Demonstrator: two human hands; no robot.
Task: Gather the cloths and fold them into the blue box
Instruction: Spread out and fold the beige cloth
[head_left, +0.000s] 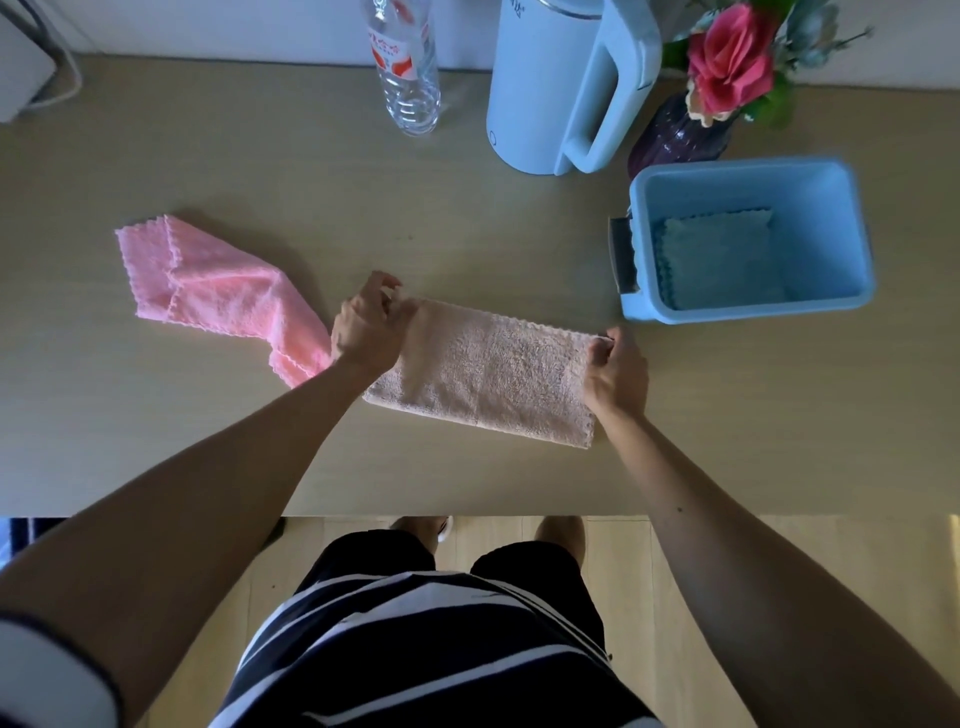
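Beige table (467, 218). Left: pink cloth (218, 291), crumpled, waiting. Left hand (366, 332) and right hand (615, 371) each pinch far corners of peach cloth (488, 371): light, limp; take by corners. Blue box (852, 234) right.

bottle label (397, 54) red print, unreadable
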